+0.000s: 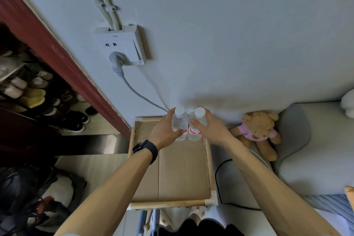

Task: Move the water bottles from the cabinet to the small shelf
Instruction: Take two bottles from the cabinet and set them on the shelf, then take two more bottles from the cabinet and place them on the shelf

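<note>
I hold one water bottle in each of my hands, both upright at the far end of the small shelf [208, 170], close to the white wall [229, 34]. My left hand [164, 130] wraps around the left bottle [179, 126] from its left side, fingers curled about its clear body just over the red label. My right hand [209, 127] grips the right bottle [195, 128] from its right side, thumb laid across the front below the white cap. The two bottles stand side by side, touching or very nearly so, with their bases at the cardboard sheet [172, 174] that lines the shelf top; I cannot tell whether they rest on it or hang just above it. A black watch [146, 149] sits on my left wrist.

The shelf has a pale wooden frame and stands against the wall, just beside a bed [316, 159] on my right. A brown teddy bear [257, 132] in a pink top leans near the grey pillow [295, 132] there. On the wall above, a grey plug [115, 61] sits in a white socket box [122, 44], and its cable [141, 96] runs down behind the bottles. To my left, past a dark red door frame [57, 50], shoes [34, 96] lie in rows.
</note>
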Motion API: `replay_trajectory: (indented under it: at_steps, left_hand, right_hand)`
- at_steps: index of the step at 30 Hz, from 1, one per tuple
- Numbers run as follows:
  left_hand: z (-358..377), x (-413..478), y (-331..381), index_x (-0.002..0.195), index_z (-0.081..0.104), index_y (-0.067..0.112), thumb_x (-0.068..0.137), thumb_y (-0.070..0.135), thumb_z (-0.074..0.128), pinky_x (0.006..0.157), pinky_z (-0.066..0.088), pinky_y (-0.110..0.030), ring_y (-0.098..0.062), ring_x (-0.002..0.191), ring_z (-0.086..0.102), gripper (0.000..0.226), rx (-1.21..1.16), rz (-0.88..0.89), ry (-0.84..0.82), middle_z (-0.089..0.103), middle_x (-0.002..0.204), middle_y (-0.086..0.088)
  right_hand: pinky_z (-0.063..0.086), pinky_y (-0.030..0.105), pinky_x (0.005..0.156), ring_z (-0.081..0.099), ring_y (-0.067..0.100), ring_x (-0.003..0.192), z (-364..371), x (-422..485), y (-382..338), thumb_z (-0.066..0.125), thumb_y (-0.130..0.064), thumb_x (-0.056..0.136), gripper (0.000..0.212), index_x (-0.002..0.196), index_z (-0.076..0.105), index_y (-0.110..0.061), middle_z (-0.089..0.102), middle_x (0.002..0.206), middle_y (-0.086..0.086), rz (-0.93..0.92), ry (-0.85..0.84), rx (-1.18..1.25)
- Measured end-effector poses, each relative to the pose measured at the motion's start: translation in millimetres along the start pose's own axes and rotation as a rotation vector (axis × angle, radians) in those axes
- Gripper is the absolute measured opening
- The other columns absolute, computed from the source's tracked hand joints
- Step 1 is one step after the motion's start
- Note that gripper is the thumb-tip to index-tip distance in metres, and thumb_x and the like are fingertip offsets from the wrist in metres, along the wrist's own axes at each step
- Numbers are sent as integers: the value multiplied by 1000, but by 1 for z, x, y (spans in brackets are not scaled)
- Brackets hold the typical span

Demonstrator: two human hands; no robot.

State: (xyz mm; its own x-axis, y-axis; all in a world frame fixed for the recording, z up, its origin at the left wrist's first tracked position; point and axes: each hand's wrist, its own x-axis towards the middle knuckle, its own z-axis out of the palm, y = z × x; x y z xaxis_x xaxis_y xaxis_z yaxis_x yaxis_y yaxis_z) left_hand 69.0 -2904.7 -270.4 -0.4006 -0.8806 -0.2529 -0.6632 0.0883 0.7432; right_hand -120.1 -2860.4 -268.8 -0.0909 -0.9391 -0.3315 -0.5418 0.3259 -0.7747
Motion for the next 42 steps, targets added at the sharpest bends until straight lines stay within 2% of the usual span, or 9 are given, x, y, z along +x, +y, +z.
replay_trajectory:
  at_steps: [6, 13, 16, 18, 21, 27, 30, 36, 42]
  left_hand:
    - [3, -15, -11, 154, -2, 37, 80, 32, 75, 103, 47, -43, -27, 133, 46, 106, -91, -84, 17, 23, 160, -6]
    - [10, -77, -62, 154, 11, 33, 86, 22, 66, 100, 35, -28, -22, 138, 37, 88, -13, -168, 18, 27, 156, -4]
    - [9, -112, -88, 149, 28, 29, 93, 31, 58, 102, 41, -33, -20, 131, 45, 63, 82, -253, 17, 39, 150, -3]
    - [9, -143, -104, 145, 35, 28, 95, 34, 52, 101, 45, -36, -20, 126, 48, 53, 159, -325, 31, 43, 147, -2]
    - [5, -189, -125, 143, 40, 31, 96, 35, 44, 105, 40, -38, -21, 127, 46, 47, 245, -425, 154, 44, 146, 4]
    - [-3, -309, -151, 143, 42, 31, 96, 44, 46, 111, 30, -41, -24, 133, 41, 49, 347, -816, 338, 49, 143, 1]
    - [11, -393, -147, 144, 41, 32, 96, 50, 45, 111, 30, -43, -23, 136, 38, 51, 292, -1001, 440, 48, 144, 3]
    - [32, -576, -97, 142, 45, 33, 96, 51, 46, 107, 36, -41, -23, 132, 44, 49, 261, -1323, 788, 49, 144, 4]
    - [66, -722, -45, 144, 43, 31, 97, 49, 47, 107, 36, -43, -26, 130, 45, 51, 261, -1557, 1058, 48, 145, -1]
  right_hand:
    - [34, 39, 111, 34, 24, 142, -4, -15, 3, 63, -63, 83, 101, 156, 2, -29, 30, 159, 0, 94, 66, 95]
    - [37, 32, 100, 46, 16, 132, 16, -81, 28, 57, -63, 88, 81, 153, 24, -27, 42, 149, -7, 181, 152, -2]
    - [47, 33, 95, 63, 8, 105, 42, -107, 42, 59, -47, 92, 62, 147, 36, -31, 51, 143, -8, 177, 42, -39]
    - [46, 36, 101, 59, 12, 115, 64, -117, 47, 58, -44, 93, 53, 142, 44, -31, 53, 141, -5, 135, -67, -132]
    - [39, 34, 107, 50, 16, 127, 95, -113, 30, 53, -45, 96, 41, 136, 51, -35, 55, 138, -7, -54, -242, -333]
    - [44, 30, 99, 53, 9, 118, 163, -89, -59, 47, -42, 98, 30, 126, 58, -36, 60, 125, -14, -631, -627, -585]
    - [40, 25, 96, 56, 13, 113, 212, -106, -95, 53, -32, 96, 27, 118, 68, -26, 65, 118, -10, -945, -690, -632]
    - [35, 23, 102, 53, 14, 119, 291, -239, -170, 55, -35, 94, 30, 120, 68, -27, 65, 123, -10, -1361, -843, -579]
    - [38, 37, 110, 50, 19, 127, 351, -392, -213, 53, -40, 92, 35, 121, 66, -27, 65, 124, -6, -1638, -1022, -467]
